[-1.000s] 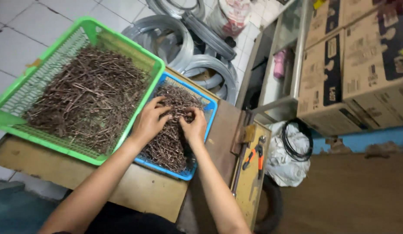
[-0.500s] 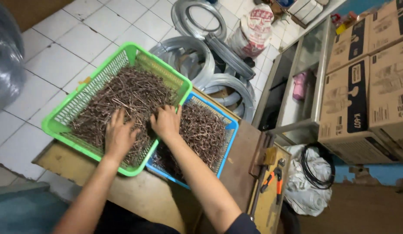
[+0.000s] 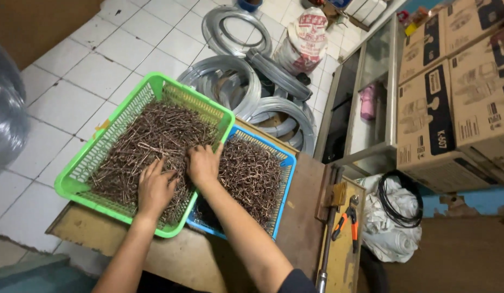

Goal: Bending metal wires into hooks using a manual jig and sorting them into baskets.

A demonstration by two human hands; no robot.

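Observation:
A green plastic basket holds a heap of rusty brown wire pieces. Beside it on the right, a blue basket holds bent brown wire hooks. My left hand lies palm down on the wire pieces in the green basket, fingers spread among them. My right hand rests over the rim where the two baskets meet, fingers curled into the wire pieces. Whether either hand grips any wire is hidden under the fingers.
Both baskets sit on a worn wooden bench. Orange-handled pliers lie on a yellow board at right. Coils of grey wire and a sack lie on the tiled floor. Cardboard boxes are stacked at right.
Both hands moved left from the blue basket to the green one. The camera view also shifted, so the baskets now sit more to the right.

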